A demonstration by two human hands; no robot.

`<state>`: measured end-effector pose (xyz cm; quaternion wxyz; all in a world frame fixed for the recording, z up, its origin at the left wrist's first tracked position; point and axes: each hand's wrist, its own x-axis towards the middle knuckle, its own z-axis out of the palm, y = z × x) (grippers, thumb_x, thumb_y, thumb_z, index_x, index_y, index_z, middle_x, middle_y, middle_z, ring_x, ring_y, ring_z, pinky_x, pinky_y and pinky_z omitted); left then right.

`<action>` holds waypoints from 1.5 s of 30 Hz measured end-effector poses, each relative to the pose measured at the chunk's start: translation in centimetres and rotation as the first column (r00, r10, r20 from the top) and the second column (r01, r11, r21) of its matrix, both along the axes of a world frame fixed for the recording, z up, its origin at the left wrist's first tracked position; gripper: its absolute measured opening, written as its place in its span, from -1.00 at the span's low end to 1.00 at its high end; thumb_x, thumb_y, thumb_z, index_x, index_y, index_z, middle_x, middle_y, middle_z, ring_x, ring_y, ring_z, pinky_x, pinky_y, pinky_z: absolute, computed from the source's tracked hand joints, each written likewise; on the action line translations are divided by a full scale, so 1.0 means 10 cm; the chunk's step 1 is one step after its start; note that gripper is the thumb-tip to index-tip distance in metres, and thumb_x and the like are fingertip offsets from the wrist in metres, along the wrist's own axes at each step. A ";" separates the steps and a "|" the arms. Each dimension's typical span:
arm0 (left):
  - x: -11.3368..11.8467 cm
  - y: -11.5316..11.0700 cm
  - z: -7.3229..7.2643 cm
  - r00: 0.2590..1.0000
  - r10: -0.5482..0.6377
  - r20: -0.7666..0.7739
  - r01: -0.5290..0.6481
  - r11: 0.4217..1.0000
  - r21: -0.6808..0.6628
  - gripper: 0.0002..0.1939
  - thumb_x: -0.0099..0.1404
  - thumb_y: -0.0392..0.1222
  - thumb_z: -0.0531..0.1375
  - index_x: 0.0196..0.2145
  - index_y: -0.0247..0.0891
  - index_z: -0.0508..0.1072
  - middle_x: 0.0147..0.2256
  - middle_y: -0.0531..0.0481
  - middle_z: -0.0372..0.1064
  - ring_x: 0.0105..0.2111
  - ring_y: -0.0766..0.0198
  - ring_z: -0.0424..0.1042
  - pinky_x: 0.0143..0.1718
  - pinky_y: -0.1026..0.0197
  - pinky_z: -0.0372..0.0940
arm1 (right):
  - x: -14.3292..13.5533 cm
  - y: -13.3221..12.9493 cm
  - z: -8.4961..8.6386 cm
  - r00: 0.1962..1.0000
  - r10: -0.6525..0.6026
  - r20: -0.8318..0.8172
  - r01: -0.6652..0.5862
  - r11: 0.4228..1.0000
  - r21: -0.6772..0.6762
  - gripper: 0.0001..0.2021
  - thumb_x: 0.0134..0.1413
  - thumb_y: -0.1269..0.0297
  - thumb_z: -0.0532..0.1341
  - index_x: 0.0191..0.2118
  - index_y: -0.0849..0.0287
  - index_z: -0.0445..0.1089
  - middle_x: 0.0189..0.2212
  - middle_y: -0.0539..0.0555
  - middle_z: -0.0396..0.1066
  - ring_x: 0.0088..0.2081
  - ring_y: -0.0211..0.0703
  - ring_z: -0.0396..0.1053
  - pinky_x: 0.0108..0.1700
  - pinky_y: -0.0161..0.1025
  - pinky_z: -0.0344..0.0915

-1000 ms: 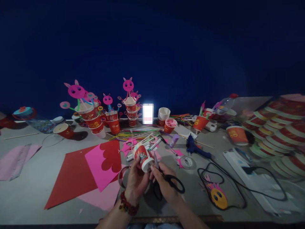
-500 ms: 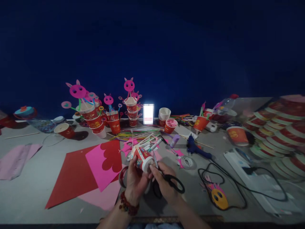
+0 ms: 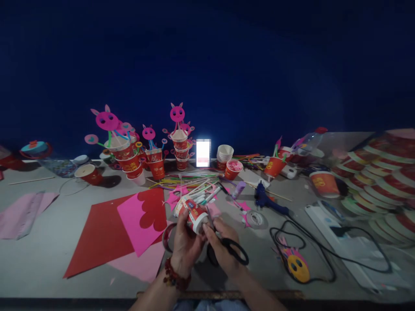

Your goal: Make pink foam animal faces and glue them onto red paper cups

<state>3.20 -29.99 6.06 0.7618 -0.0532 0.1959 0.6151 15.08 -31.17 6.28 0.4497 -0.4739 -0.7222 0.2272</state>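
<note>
My left hand [image 3: 186,244] is closed around a red and white paper cup [image 3: 193,214], which lies tilted with its white base toward my right hand. A beaded bracelet circles that wrist. In my right hand [image 3: 223,246] I grip a pair of scissors [image 3: 238,250] with black handles. The blades point up and away, close beside the cup's base. My right fingertips are at the cup's base; whether the blades touch it I cannot tell. Behind the cup lie pink paper cutouts [image 3: 175,196] and several markers [image 3: 207,196].
Red card [image 3: 97,237] and a pink sheet [image 3: 129,224] lie to the left. Cup figures with pink faces [image 3: 177,114] stand at the back. On the right are a blue glue gun [image 3: 264,198], its looping cord, a tape roll [image 3: 255,218], a power strip [image 3: 337,246] and stacked cups [image 3: 382,181].
The view has shifted slightly. The cup has turned a little in my left hand, and the scissor blades show more clearly beside its base. Both hands keep their hold.
</note>
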 end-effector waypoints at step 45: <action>0.00 -0.03 -0.09 0.997 -0.082 0.008 0.082 0.996 0.020 -0.59 0.34 0.01 0.20 0.01 -0.33 0.50 -0.24 -0.16 0.60 -0.19 0.10 0.58 -0.05 0.16 0.40 | 0.06 0.08 0.04 0.984 0.024 0.177 -0.069 0.965 0.254 -0.71 0.27 0.38 0.08 -0.52 0.08 0.19 -0.60 -0.05 0.34 -0.49 -0.17 0.35 -0.14 -0.10 0.32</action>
